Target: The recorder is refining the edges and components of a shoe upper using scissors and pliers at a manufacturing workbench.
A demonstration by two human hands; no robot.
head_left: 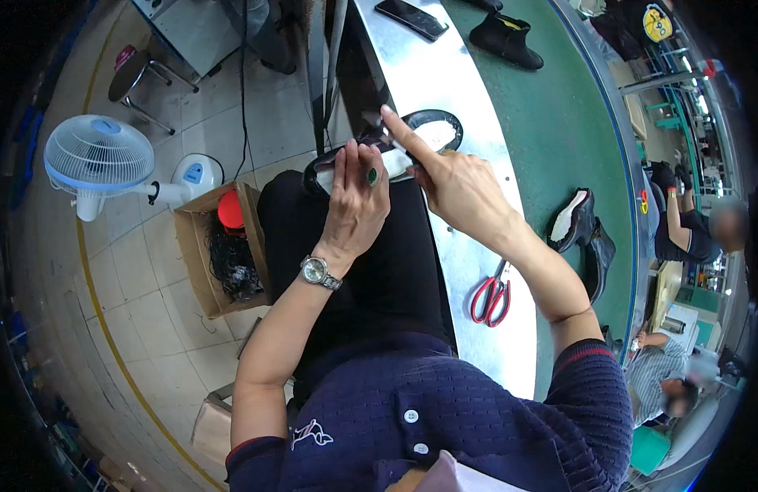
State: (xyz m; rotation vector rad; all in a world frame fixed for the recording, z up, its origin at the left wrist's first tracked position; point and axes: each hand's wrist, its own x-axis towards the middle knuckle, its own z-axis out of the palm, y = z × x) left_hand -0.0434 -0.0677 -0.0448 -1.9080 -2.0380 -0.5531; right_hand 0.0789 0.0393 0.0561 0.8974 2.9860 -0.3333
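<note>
A black shoe (439, 132) with a white underside facing up lies across my lap and the metal bench. My left hand (356, 201), wearing a watch, grips the shoe's near-left part, its fingers together over the edge. My right hand (463, 187) is closed above the middle of the shoe, index finger stretched forward. Something dark and shiny shows at its fingertips, but blur and the fingers hide what it is. A small green patch shows on a finger of the left hand. Red-handled scissors (491, 300) lie on the bench near my right forearm.
The metal bench (498, 361) carries a phone (412, 18) at its far end. Beyond it, a green belt (551, 123) holds black shoes (571, 220) and a boot (507, 39). At left stand a fan (98, 156), a cardboard box (194, 262) and a stool (129, 76). Other people sit at right.
</note>
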